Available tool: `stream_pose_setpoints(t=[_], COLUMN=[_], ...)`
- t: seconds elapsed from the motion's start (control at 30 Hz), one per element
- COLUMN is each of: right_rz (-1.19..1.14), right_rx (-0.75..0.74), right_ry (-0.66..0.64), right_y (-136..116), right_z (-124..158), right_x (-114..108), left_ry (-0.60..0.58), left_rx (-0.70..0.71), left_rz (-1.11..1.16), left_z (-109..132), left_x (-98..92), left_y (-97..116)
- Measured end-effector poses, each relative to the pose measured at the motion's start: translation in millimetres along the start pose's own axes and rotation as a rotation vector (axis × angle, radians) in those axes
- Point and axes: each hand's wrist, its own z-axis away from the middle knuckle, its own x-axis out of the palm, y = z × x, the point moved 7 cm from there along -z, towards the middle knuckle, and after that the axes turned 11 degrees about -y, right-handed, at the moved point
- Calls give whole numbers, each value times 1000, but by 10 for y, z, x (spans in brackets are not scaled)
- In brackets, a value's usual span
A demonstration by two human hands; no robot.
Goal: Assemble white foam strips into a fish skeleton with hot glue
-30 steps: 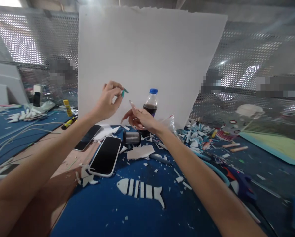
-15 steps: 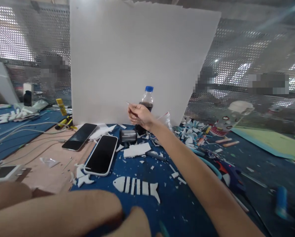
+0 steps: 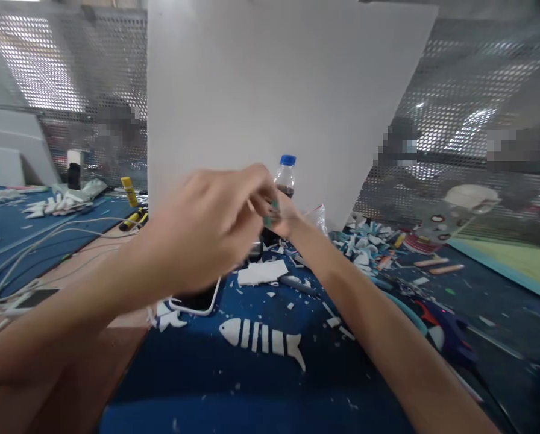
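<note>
Since half a second ago, left hand (image 3: 216,223) up from the lower edge, blurred, fingers bent inward and overlapping the right hand (image 3: 286,212); any contact or pinched item impossible to tell. Now behind it, a dark phone fully covered and a white-cased phone (image 3: 201,301) mostly so. Same order as before in the white fish (image 3: 263,339), cut into pieces, flat on the blue surface (image 3: 234,398) below the hands. Right hand still before the blue-capped bottle (image 3: 285,175), fingers too hidden to read. Around, at left, white scraps (image 3: 55,202), a yellow glue stick (image 3: 128,191), pale cables (image 3: 48,232); perforated mesh (image 3: 93,72) behind a tall white panel (image 3: 270,90); at right, a heap of blue and white offcuts (image 3: 364,244), a purple-and-red tool (image 3: 453,331), a lidded cup (image 3: 451,217), a yellow-green sheet (image 3: 514,265).
</note>
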Motion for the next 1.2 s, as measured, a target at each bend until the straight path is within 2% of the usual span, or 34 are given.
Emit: stream_pose_setpoints(t=[0.07,0.13,0.27,0.33,0.6,0.83,0.97,1.2], right_rz=[-46,-92,-149,-169,-204,-244,-251,-283], right_rx=[-13,-28,-75,-100,-140,-168,-195,-204], right_ry=[-6,-19,-37,-33,25,214,317,372], right_y=[-8,-17,-45,-62,-114,-52,-57,-86], right_z=[9,13,2,-3,11,-19,1,37], right_x=[19,48,124,158,183,36,-36,-42], left_ry=[60,150,84,53,-21,111,141,169], left_rx=[-89,-183,-302,-319,-313,-267,-262,-263], left_rz=[-81,165,348,431,623,660,654,640], left_z=[-263,-490,-737,-740,-689,-697,-695,-687], left_x=[-111,-144,44,107,150,95,109,101], left_y=[21,-223,-808,-935,-775,-802,-774,-779])
